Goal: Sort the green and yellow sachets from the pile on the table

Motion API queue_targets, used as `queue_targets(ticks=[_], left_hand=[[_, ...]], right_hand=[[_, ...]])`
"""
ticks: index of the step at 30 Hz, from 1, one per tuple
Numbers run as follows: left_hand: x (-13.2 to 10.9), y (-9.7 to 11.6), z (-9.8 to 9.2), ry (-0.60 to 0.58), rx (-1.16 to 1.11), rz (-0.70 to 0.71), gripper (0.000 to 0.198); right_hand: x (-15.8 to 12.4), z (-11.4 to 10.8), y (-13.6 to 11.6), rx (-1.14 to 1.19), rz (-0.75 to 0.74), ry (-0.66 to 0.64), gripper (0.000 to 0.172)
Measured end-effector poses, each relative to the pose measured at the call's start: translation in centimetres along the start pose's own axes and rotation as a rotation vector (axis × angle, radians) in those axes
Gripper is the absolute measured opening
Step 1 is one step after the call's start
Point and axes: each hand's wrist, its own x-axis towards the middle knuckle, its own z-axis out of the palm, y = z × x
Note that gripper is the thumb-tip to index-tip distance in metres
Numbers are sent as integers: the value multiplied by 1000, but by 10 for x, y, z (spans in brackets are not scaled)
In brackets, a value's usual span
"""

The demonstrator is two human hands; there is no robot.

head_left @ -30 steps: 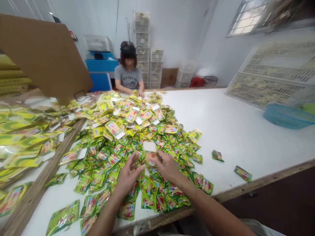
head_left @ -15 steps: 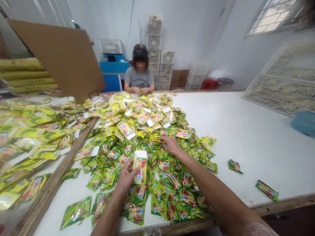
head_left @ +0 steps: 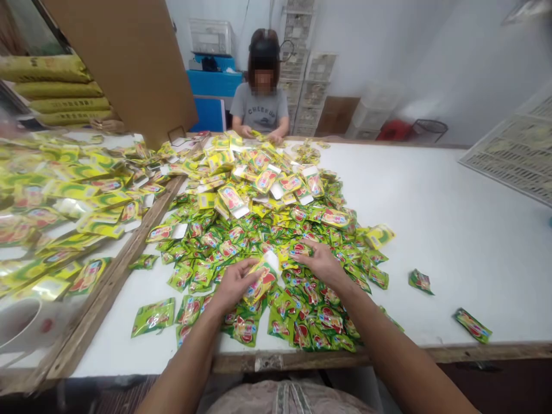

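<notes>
My left hand (head_left: pixel 236 284) grips a small yellow carton (head_left: pixel 260 283) printed with red fruit, its white end flap tilted up toward the right. Close to that flap, my right hand (head_left: pixel 322 263) has thumb and fingers around a small green and red sachet (head_left: pixel 300 248). Part of the sachet is hidden by the fingers. Under both hands spreads a heap of green foil sachets (head_left: pixel 313 293). Behind it lies a mound of yellow cartons (head_left: pixel 230 198), several with white flaps sticking out.
A wooden strip (head_left: pixel 125 276) divides the white table (head_left: pixel 414 218), with more yellow cartons (head_left: pixel 81 190) left of it. A white tub (head_left: pixel 26 325) stands front left. Across the table a person (head_left: pixel 261 106) handles yellow pieces. A white crate (head_left: pixel 517 146) leans at right.
My right hand has drawn back from the pile toward the carton, now with a sachet. The carton in my left hand has tilted to the right. The view has dipped downward.
</notes>
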Motion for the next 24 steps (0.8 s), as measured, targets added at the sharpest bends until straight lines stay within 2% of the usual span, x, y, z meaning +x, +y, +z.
queue_targets(ticks=[4, 7, 10, 14, 16, 20, 21, 24], left_hand=[[-1, 0, 2, -18, 25, 5, 39], [-2, -1, 4, -14, 39, -10, 40], [-2, 0, 6, -25, -16, -26, 41], [-1, 2, 9, -29, -146, -40, 40], [-1, 2, 11, 4, -200, -15, 41], [-2, -1, 13, 62, -244, 11, 41], [-2, -2, 13, 58, -244, 9, 39], [-2, -5, 13, 37, -248, -2, 37]], right_hand=[[-2, -2, -17, -31, -52, -197, 37], [0, -5, -23, -37, -83, -255, 26], [3, -6, -25, 45, -33, -164, 31], [-2, 4, -22, 260, 186, -47, 58], [-9, 14, -19, 372, 235, 0, 65], [-23, 37, -10, 295, 216, 129, 55], [-25, 41, -7, 283, 206, 112, 51], [-31, 47, 0, 377, 204, -46, 46]])
